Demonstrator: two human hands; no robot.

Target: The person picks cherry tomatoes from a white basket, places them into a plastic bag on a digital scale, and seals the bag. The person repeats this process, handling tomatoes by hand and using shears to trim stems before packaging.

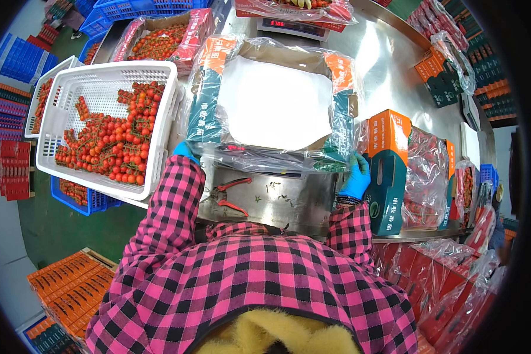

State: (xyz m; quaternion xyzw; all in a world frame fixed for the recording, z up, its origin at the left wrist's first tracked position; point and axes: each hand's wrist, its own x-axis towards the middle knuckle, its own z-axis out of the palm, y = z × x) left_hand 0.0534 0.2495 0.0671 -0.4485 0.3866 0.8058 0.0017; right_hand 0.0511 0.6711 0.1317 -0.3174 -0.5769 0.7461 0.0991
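An open cardboard box in green and orange stands before me, lined with clear plastic film and a white paper sheet. At its near left corner is my left hand, blue-gloved and partly hidden by the sleeve and film. My right hand, also gloved, grips the film at the near right corner, its fingers partly behind the plastic. Red-handled pruning shears lie on the steel table, nearer me than the box. Left of the box, a white plastic crate holds cherry tomatoes on the vine.
A filled green and orange box wrapped in film stands at the right. Behind are a red box of tomatoes and a digital scale under another box. Blue crates sit low at left. Plant scraps dot the steel table.
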